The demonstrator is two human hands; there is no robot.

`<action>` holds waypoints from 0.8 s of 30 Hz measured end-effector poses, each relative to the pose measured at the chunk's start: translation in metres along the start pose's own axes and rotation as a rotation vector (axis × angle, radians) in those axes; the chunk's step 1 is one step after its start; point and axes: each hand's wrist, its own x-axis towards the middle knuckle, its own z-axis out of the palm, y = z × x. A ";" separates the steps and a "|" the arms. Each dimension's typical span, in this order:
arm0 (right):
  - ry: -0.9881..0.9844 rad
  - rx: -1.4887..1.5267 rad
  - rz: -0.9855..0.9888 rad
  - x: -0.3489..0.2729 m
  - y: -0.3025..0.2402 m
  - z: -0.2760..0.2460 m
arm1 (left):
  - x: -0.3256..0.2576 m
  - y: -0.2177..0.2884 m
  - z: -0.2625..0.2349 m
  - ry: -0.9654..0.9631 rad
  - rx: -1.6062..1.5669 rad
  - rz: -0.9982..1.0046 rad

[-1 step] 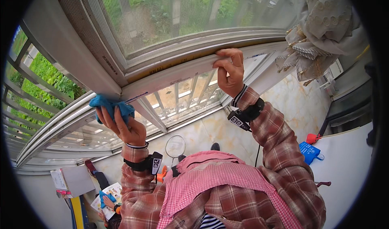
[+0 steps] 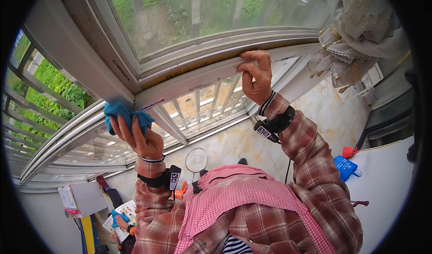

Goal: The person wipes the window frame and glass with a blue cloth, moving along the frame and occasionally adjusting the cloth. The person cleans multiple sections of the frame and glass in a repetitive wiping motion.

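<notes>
My left hand (image 2: 139, 139) presses a bunched blue cloth (image 2: 126, 114) against the corner where the white window frame (image 2: 198, 83) meets the upright post (image 2: 74, 51). Its fingers are closed round the cloth, and part of the cloth lies behind them. Farther right along the same rail is my right hand (image 2: 258, 81). Its fingers are bent, and the fingertips grip the rail's upper edge just under the screened window (image 2: 198, 15).
A gathered beige curtain (image 2: 355, 38) hangs at the right. Below are a badminton racket (image 2: 196, 159), a cardboard box (image 2: 85, 198) and a blue bag (image 2: 345, 167). At lower left, another person's hand (image 2: 122, 222) rests by a blue cloth on an open picture book (image 2: 128, 209).
My left hand and the blue cloth have shifted slightly to the right along the corner. My right hand keeps its place on the rail.
</notes>
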 end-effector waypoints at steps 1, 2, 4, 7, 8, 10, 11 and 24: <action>-0.010 0.000 0.020 -0.002 0.000 0.000 | 0.004 0.003 -0.002 -0.028 -0.018 0.050; -0.013 0.013 0.024 -0.002 0.001 0.000 | 0.009 0.006 0.003 -0.006 -0.077 0.057; -0.011 0.030 0.021 -0.005 0.002 0.000 | 0.019 0.012 0.015 -0.082 -0.108 0.119; -0.027 0.078 0.024 -0.003 0.002 0.000 | 0.032 0.022 0.046 -0.157 -0.018 0.205; -0.030 0.101 0.022 -0.001 0.002 0.000 | 0.035 0.030 0.052 -0.165 0.026 0.216; -0.006 0.132 -0.020 0.004 0.001 -0.003 | 0.039 0.050 0.065 -0.250 -0.088 0.267; -0.033 0.158 0.001 0.006 -0.001 -0.006 | 0.042 0.061 0.075 -0.231 -0.092 0.323; 0.020 0.300 0.345 -0.024 -0.039 -0.031 | 0.071 0.134 0.113 -0.473 -0.754 0.217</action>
